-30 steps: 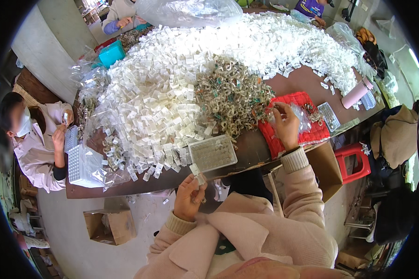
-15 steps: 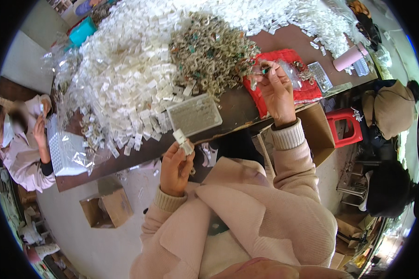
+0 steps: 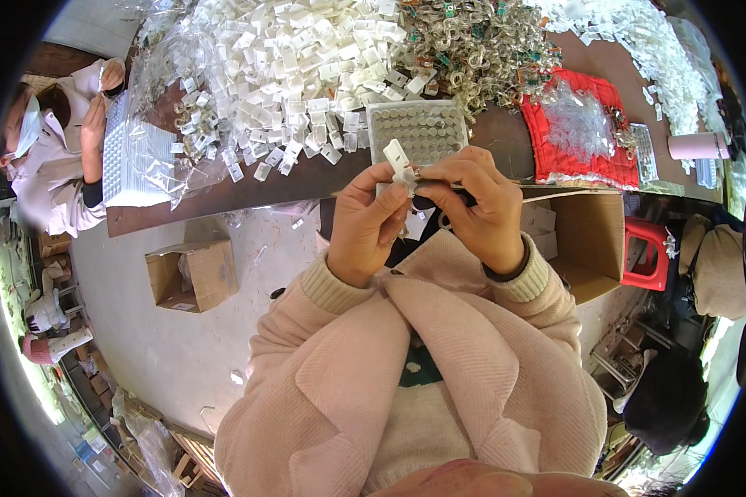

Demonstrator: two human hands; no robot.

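Note:
My left hand is closed on a small white plastic piece, whose flat end sticks up past the fingertips. My right hand meets it in front of my chest, thumb and forefinger pinched together at the piece's lower end. Whatever tiny part sits in that pinch is mostly hidden. Just beyond the hands, a clear shallow box with rows of small round pieces rests at the table edge. Behind it lie a heap of white plastic pieces and a tangled heap of brownish, ring-like parts.
Right on the table are a red cloth with clear plastic and small parts, and a pink tumbler. Cardboard boxes and a red stool stand below. A co-worker sits left beside a white perforated tray.
My right hand has come from the red cloth to meet the left hand. The left hand has moved right and up with the white plastic piece, and the view has shifted.

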